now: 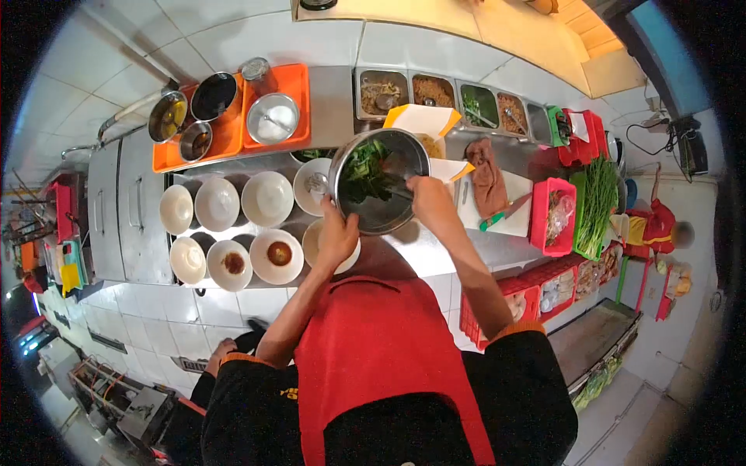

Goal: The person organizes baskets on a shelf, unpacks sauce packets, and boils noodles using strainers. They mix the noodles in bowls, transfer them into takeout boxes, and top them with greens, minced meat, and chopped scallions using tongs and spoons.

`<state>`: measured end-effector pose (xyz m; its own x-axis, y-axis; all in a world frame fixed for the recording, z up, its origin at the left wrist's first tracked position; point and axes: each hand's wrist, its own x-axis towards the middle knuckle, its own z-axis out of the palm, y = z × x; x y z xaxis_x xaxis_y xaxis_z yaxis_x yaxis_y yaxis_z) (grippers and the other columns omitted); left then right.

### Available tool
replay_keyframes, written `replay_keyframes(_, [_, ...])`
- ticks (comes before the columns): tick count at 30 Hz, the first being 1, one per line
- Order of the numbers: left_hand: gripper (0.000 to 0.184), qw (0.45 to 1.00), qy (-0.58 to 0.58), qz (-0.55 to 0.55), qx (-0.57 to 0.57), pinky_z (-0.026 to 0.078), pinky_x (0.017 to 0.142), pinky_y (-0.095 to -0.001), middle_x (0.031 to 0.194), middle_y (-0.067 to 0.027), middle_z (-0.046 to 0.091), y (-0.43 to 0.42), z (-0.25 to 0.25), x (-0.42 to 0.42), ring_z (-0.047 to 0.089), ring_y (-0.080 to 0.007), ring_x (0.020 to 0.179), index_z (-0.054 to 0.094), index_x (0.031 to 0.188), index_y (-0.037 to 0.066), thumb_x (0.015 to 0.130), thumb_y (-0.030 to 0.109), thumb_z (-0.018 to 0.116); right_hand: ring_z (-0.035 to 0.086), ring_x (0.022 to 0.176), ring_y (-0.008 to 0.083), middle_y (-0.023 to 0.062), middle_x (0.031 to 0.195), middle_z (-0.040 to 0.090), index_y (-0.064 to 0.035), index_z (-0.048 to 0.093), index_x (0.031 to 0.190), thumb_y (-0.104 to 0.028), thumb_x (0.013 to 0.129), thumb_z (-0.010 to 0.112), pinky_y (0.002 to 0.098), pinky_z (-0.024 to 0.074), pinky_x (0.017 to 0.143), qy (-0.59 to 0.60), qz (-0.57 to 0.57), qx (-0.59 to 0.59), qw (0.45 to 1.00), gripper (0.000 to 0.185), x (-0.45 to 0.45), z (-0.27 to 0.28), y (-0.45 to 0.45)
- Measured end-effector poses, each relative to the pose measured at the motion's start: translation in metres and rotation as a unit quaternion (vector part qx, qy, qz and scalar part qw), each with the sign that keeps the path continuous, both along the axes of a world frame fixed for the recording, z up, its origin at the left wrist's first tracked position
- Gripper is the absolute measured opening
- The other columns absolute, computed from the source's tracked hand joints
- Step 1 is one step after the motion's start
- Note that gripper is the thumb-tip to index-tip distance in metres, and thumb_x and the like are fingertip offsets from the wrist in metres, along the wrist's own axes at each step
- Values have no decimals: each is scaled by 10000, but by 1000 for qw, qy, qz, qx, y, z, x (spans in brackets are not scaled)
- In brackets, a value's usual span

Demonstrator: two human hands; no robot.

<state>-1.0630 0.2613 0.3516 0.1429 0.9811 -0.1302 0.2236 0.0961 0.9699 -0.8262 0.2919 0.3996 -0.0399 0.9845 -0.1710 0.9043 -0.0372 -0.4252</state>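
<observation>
A deep metal bowl [420,161] of leafy greens [367,167] is in front of me, tilted above the counter. My left hand [338,237] grips its near left side. My right hand [431,200] is closed at the bowl's right rim, around what looks like the handle of a metal utensil [399,190] reaching in among the greens; its exact kind is unclear. Beside my left fingertips, a white bowl [307,199] contains something shiny and clear. Another white bowl [347,260] is partly hidden by my left forearm.
Several white bowls stand in two rows to the left, including one with dark sauce [280,253]. Orange trays [304,78] carry pots behind them. Food pans [382,82] line the back. Right are a green-handled knife [505,213], brown cloth [487,175] and pink basket [552,217]. A person [651,227] stands far right.
</observation>
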Motion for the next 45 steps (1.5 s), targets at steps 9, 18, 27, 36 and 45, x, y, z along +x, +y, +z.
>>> replay_keyframes(9, [650,999,-28,-10,-30,273,1142,-417,1372,-317,376,-8,-2,6,398,-393,1321,173,1413,-118,866,-12,506,676,881,442,289,919,687,58,704,1055,-288,853,740,426,531,786,182,-54,-64,980,403,-7,-4,-33])
replay_keyframes(18, [673,998,28,-54,0,311,1121,-423,1376,-344,396,-7,-3,7,437,-428,1309,148,1424,-113,862,-28,511,677,817,441,302,891,661,43,701,1080,-139,875,659,422,525,716,141,-31,-2,990,278,-20,-23,-49])
replay_keyframes(27, [644,999,-12,-11,-31,329,1106,-405,1338,-314,448,10,0,18,486,-382,1260,150,1412,-119,891,-7,511,613,542,137,86,653,674,25,751,940,-224,930,677,305,456,489,341,-176,-163,909,260,8,-10,-42])
replay_keyframes(36, [637,987,-98,68,-109,363,1079,-373,1379,-267,432,33,-13,0,495,-325,1240,146,1458,-49,903,26,450,379,466,11,-26,702,606,8,722,1061,-233,984,641,206,256,402,531,-185,-159,812,266,36,30,-20])
replay_keyframes(45, [540,980,-114,109,-117,626,807,-423,1294,-208,522,34,-36,-37,649,-322,1053,220,1431,42,929,32,417,461,460,44,5,664,617,-15,712,780,-246,955,651,237,293,394,315,-210,-133,916,296,128,50,53])
